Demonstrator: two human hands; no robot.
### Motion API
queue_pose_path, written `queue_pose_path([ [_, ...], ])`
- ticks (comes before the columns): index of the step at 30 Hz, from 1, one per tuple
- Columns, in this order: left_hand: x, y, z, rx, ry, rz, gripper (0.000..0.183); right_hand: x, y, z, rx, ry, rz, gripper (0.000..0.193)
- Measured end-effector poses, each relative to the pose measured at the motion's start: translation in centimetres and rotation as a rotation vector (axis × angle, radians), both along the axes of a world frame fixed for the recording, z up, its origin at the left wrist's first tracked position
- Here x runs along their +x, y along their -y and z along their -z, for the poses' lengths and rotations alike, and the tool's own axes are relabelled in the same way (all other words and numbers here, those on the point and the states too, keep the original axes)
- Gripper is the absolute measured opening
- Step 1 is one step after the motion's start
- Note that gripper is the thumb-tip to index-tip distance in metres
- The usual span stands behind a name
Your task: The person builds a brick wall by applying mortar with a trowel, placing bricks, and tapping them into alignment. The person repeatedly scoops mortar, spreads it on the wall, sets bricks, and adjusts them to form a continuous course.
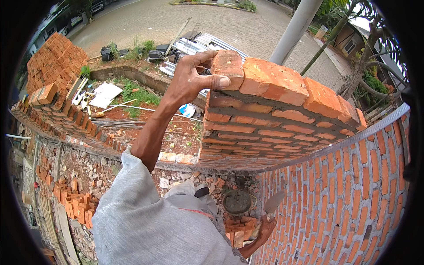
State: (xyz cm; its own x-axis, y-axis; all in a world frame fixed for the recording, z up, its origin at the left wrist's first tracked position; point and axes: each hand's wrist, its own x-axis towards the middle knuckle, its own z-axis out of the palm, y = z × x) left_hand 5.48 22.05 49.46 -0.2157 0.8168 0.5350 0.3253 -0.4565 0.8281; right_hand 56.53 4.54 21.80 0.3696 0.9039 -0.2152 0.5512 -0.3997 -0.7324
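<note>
My left hand (pixel 187 79) is closed around the end brick (pixel 228 66) of the wall's top course, thumb on the near face and fingers over the far side. That orange brick sits at the left end of the brick wall (pixel 260 119), with grey mortar under it. Beside it, more bricks (pixel 276 77) continue the course to the right. Low at my side, my right hand (pixel 266 227) grips a trowel (pixel 274 202) by its handle, blade pointing up. A round tub of grey mortar (pixel 237 202) stands on the ground left of the trowel.
A finished brick wall (pixel 335 194) meets mine at the right. Loose bricks (pixel 240 227) lie below, and another heap (pixel 77 203) is at the left. A lower brick wall (pixel 66 115) runs along the left, with a large brick stack (pixel 57 62) behind. A grey pole (pixel 296 31) rises beyond.
</note>
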Motion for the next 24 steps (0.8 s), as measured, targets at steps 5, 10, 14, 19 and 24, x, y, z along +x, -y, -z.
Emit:
queue_pose_path([
  [5, -1.1, -0.3, 0.9, 0.028, -0.050, -0.016, 0.111, -3.1, -3.4, -9.2, 0.284, -0.158, 0.036, 0.049],
  [10, -0.5, -0.5, 1.2, 0.097, 0.094, 0.178, 0.117, -8.4, -7.4, -22.8, 0.592, -0.448, -0.347, 0.040],
  [14, 0.0, -0.2, 1.1, 0.129, 0.144, 0.251, 0.117, -12.3, -9.9, -31.1, 0.627, -0.113, -0.631, 0.034],
  [19, 0.1, -0.3, 0.9, 0.138, -0.019, 0.166, 0.113, -16.1, -14.0, -36.3, 0.881, 0.652, -0.754, 0.032],
  [24, 0.5, -0.6, 1.1, 0.197, -0.100, 0.062, 0.102, -18.7, -18.3, -38.4, 1.141, 0.860, -0.864, 0.035],
])
